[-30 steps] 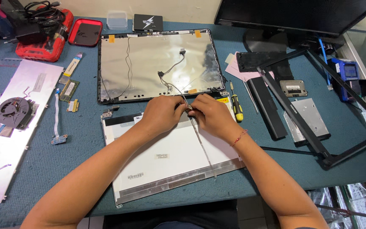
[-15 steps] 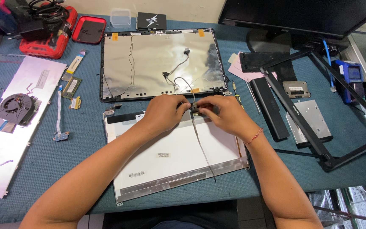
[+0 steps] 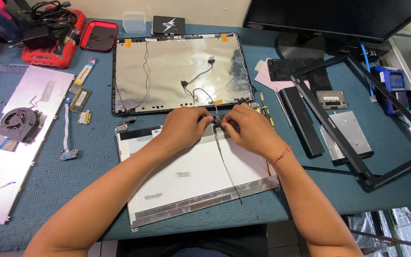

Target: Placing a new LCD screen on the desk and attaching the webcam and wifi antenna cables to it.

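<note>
A bare laptop screen panel lies white back up on the blue mat. My left hand and my right hand meet at the middle of its far edge. Both pinch a small cable connector there. A thin flat cable runs from that spot down across the panel. Just beyond the hands lies the empty laptop lid shell, silver inside, with loose thin wires leading toward my fingers.
A yellow-handled screwdriver lies right of my right hand. Further right are a black battery bar, a black screen bezel and a silver drive. Left: a fan, a keyboard back, small boards, a red case.
The view has shifted slightly. My hands stay at the panel's far edge on the connector, with the fingers drawn a little closer together.
</note>
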